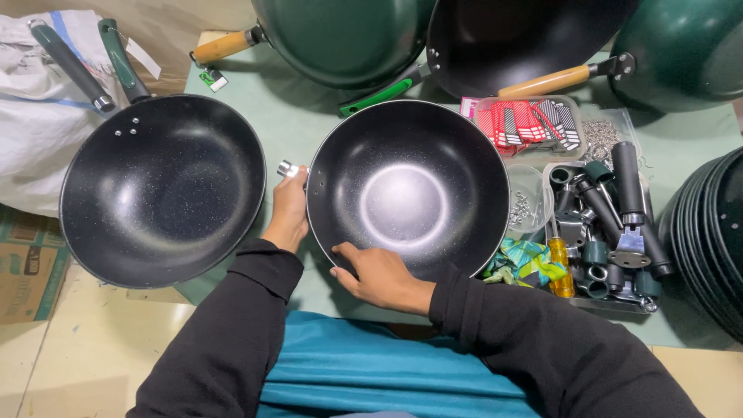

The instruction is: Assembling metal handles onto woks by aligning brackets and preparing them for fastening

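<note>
The left hand (288, 210) is closed around a small silver cylinder fitting (288, 168) at the left rim of the middle wok (408, 190), thumb and fingers wrapped on the fitting. The right hand (377, 274) grips the wok's near rim, thumb lying over the edge onto the inner wall and fingers beneath. The 2 hands sit well apart, each on its own side of the pan.

That wok rests on a green table (279, 116) just in front of the person. It is round and deep, black inside with fine pale speckles, and a bright ring of glare shows at its bottom. It has no handle.

To its right, a clear plastic tub (531, 203) holds small silver metal bits. Behind it, a clear tray (534, 124) holds red and black striped pieces. Further right, a metal tray (619, 303) holds black handles, dark green caps and a yellow-handled screwdriver (561, 267). A patterned cloth (522, 262) lies beside it.

To the left, a second black speckled wok (162, 190) with a dark green handle overhangs the table's edge. Along the back lie 3 dark green woks, 2 with wooden handles. A stack of dark pans (716, 240) stands at the right edge.
</note>
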